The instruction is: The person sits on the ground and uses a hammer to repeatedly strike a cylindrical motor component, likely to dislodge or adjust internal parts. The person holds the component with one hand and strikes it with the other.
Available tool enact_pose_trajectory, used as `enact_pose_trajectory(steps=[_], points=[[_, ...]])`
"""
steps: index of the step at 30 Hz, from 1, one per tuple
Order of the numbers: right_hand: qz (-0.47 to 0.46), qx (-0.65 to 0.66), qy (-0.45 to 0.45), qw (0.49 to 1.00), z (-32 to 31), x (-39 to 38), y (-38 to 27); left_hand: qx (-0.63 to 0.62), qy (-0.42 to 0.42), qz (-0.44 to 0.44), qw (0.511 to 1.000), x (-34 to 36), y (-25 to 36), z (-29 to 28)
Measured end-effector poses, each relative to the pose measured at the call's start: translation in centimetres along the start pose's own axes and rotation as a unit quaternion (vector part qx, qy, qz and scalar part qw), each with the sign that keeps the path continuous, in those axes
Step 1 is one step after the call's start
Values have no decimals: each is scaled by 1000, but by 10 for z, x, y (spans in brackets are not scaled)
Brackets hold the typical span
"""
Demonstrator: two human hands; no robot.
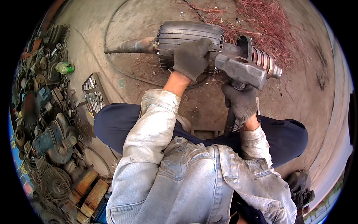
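Note:
A large motor rotor point(179, 35) with a slotted dark core and a long steel shaft lies crosswise on the dirt floor in front of me. My left hand point(192, 58), in a dark knit glove, rests flat on the core's near side. My right hand point(241, 101), also gloved, grips the handle of a heavy steel sledgehammer point(240, 69) just under its head. The hammer head hovers close to the rotor's right shaft end, beside the copper-coloured rings point(264, 61). I sit low with my knees spread.
A heap of reddish copper wire point(261, 22) lies behind the rotor. At the left stands a pile of scrap motors, fans and pump parts point(48, 130), with a tray of sockets point(93, 93) nearer me. A dark machine part point(300, 186) sits at my lower right.

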State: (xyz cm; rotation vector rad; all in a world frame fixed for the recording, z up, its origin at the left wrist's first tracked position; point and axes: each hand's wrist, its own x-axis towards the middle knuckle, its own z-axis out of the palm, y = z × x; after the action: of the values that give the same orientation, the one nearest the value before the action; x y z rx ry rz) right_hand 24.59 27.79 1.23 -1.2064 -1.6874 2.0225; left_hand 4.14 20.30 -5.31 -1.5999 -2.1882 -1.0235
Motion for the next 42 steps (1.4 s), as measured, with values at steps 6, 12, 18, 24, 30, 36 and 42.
enact_pose_trajectory(steps=[6,12,18,24,30,36,42], points=[[31,56,17,998,-7,-10,-7,10,-35,-36,999,-12,-3,11],[18,100,32,994,-16,16,-3,-3,-2,5,1000,5,-11,18],[-24,121,69,990,-32,11,-15,20,-4,-7,1000,6,-8,20],[33,45,-23,998,-42,15,-1,46,-17,-18,999,1,9,25],[22,84,16,996,-47,15,4,51,-4,-12,999,11,7,25],[-8,88,21,996,-42,16,-14,65,-1,-11,998,8,0,28],[48,61,-34,996,-64,18,0,66,-35,12,997,14,23,42]])
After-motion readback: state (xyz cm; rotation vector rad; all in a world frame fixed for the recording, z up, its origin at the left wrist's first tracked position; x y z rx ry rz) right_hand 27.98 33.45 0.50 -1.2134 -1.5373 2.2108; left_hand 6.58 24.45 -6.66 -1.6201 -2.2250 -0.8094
